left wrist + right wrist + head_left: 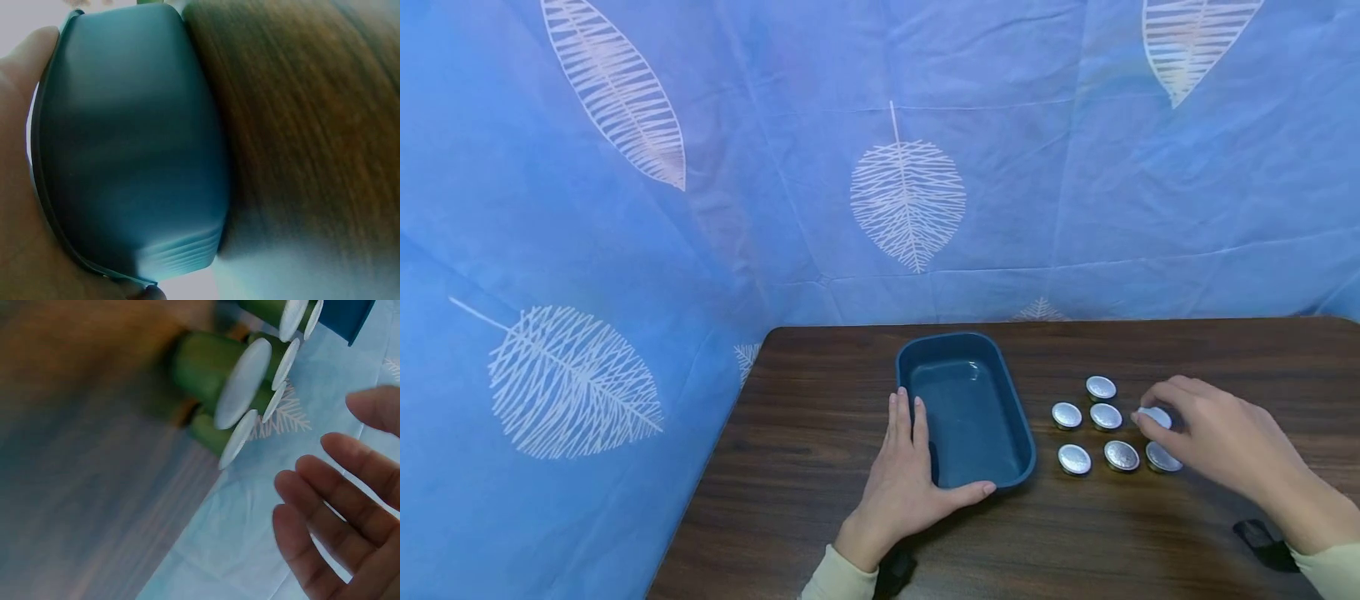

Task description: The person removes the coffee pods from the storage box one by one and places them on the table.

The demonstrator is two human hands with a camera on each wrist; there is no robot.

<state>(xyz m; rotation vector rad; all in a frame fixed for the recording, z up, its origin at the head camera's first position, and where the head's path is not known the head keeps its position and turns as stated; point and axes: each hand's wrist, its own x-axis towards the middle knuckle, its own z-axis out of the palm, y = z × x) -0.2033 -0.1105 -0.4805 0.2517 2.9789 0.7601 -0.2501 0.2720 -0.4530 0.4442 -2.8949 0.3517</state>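
A dark blue rectangular tray [977, 433] stands on the table. My left hand [910, 483] rests against its left side and near corner, fingers straight along the rim and thumb on the front edge. The tray's outer wall [137, 137] fills much of the left wrist view. To its right stand several small green jars [206, 369] with round silvery lids, upright in loose rows. My right hand [1225, 425] hovers at the rightmost jars, thumb and fingers apart around one lid [1156, 417]. In the right wrist view the fingers [315, 494] are spread and hold nothing.
The brown wooden table [805, 417] has its left edge in view. Behind it hangs a blue cloth [775, 167] with white leaf prints. A black strap [1262, 537] shows at my right wrist.
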